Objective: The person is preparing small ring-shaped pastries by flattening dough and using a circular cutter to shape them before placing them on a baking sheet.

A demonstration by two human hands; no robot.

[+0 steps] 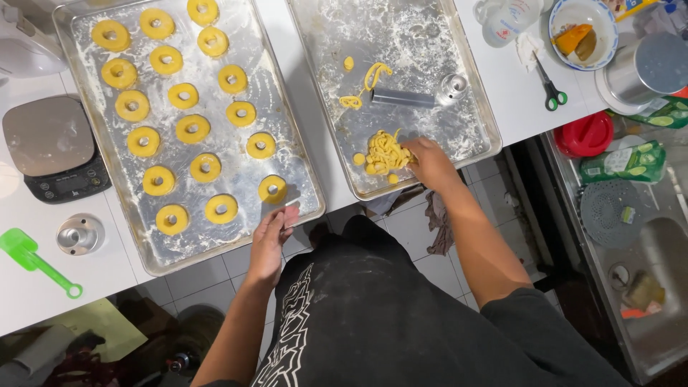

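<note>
Yellow dough strings (384, 153) lie in a heap near the front edge of the floury right tray (469, 136), and my right hand (428, 159) pinches them at the heap's right side. My left hand (272, 240) hangs loose and flat-fingered, holding nothing, just past the front corner of the left tray (236, 247), close to the nearest dough ring (272, 188). A metal tube (403, 97) rests farther back on the right tray.

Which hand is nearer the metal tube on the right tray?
Right. The right hand grips the dough strands just below the metal tube; the left hand is at the left tray's edge.
</note>
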